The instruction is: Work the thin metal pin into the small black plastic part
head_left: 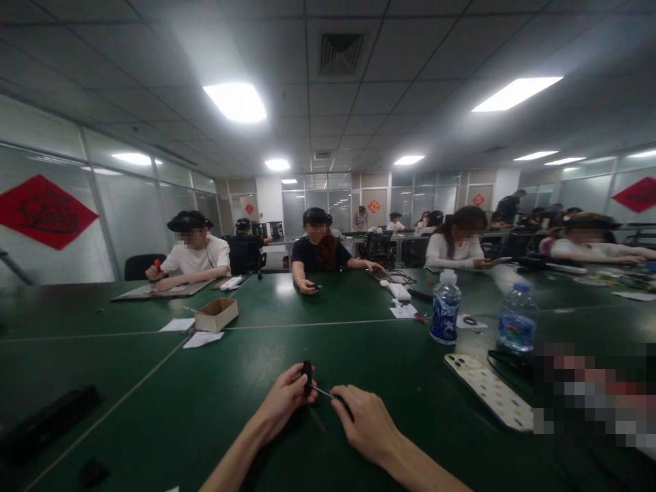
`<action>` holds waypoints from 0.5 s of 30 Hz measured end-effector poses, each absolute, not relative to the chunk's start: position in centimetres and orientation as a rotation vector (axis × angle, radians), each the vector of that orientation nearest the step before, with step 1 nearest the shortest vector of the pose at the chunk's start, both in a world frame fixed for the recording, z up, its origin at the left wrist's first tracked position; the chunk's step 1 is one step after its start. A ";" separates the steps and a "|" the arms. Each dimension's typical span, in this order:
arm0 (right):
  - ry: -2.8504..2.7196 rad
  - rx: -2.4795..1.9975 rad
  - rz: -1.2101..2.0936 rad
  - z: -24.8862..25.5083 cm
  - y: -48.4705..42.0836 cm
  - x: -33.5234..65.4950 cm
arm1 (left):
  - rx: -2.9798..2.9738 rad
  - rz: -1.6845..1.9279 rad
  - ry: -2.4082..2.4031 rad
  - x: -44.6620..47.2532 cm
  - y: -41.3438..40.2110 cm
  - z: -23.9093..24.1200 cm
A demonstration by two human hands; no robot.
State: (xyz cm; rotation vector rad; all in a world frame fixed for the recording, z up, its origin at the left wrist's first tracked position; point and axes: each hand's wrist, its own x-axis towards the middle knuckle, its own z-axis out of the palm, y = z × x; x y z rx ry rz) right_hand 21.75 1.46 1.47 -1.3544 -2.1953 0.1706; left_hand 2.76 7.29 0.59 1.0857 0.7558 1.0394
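Observation:
My left hand (285, 398) is closed around a small black block-shaped part (307, 373), held upright above the green table. What the part is, I cannot make out. A screwdriver (322, 392) with a thin metal shaft is gripped in my right hand (370, 422); the fingers mostly hide its dark handle. Its shaft points left and its tip meets the side of the black part, though the exact contact spot is too small to see. Both hands are close together over the near middle of the table.
To the right lie a phone in a patterned case (489, 391) and two bottles, one blue-labelled (445, 311), one clear (517, 320). An open cardboard box (216, 316) stands left on papers (203, 339). A long black object (51, 420) lies near left. Several people sit across the table (266, 355).

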 end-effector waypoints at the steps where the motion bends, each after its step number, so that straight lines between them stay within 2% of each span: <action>1: -2.194 -1.356 0.175 1.5 1.5 21.8 | 1.087 1.041 0.754 2.7 7.3 0.5; 15: -2.129 -1.356 0.260 1.8 1.6 21.7 | 1.055 1.046 0.785 2.5 7.3 0.2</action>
